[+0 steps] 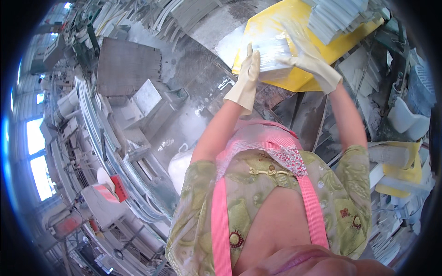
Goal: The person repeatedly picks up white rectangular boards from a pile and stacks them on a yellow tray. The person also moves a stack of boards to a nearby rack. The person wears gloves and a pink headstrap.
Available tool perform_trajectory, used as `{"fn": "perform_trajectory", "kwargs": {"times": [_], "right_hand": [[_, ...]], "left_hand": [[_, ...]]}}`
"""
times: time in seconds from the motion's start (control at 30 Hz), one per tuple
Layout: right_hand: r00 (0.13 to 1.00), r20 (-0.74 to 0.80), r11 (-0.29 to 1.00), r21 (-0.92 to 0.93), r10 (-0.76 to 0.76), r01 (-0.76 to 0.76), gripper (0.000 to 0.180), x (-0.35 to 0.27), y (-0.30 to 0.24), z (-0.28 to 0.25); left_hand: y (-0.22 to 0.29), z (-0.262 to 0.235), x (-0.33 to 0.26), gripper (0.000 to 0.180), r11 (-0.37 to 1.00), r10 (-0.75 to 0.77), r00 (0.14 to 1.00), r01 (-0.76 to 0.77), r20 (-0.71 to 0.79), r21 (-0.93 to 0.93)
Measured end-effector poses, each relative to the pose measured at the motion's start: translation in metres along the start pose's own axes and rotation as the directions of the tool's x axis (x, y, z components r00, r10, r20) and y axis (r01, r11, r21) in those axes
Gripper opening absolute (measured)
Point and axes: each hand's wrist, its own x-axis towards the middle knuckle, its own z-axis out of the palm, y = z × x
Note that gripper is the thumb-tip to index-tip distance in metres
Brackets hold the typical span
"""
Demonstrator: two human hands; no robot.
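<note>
Both my hands wear cream rubber gloves and reach forward to a yellow sheet (299,83) at the top. Between them is a stack of white, glossy strips (272,53) above the near part of that sheet. My left hand (250,73) presses its left side, thumb and fingers upright along the edge. Around the right side my right hand (315,66) is bent, its thumb pointing at the near corner. The far fingers of the right hand are blurred against the sheet. Whether the stack rests on the sheet or is lifted, I cannot tell.
Another pile of grey-white strips (338,18) lies on the sheet's far right. A brown board (129,66) stands left. At right are a blue basket (421,80) and a white tub (407,117). Long curved strips (99,131) and a red box (119,187) are further left.
</note>
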Motion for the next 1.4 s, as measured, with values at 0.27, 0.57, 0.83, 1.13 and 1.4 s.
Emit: {"fn": "perform_trajectory", "kwargs": {"times": [0.27, 0.57, 0.83, 1.13, 1.4], "right_hand": [[0.804, 0.586, 0.928, -0.235, -0.102, 0.29, 0.122, 0.048, -0.049, 0.004], [0.82, 0.572, 0.956, -0.222, -0.032, 0.193, 0.103, 0.042, -0.065, -0.005], [0.766, 0.535, 0.888, -0.449, 0.356, -0.1, 0.114, 0.046, -0.106, 0.004], [0.64, 0.293, 0.612, -0.706, 0.711, -0.356, 0.118, 0.095, -0.137, 0.009], [0.906, -0.04, 0.749, -0.549, 0.421, -0.372, 0.115, 0.24, -0.074, 0.097]], "left_hand": [[-0.012, 0.012, -0.001, 0.092, 0.994, -0.105, 0.975, 0.106, -0.197, -0.007], [0.034, -0.046, -0.014, 0.073, 0.974, -0.177, 0.98, 0.162, -0.087, -0.156], [-0.037, -0.33, -0.089, 0.046, 0.846, -0.524, 0.729, 0.504, -0.441, -0.174], [-0.142, -0.504, -0.038, 0.061, 0.642, -0.765, 0.551, 0.699, -0.334, -0.316], [-0.135, -0.475, 0.286, 0.037, 0.889, -0.34, 0.94, 0.331, -0.029, 0.318]]}}
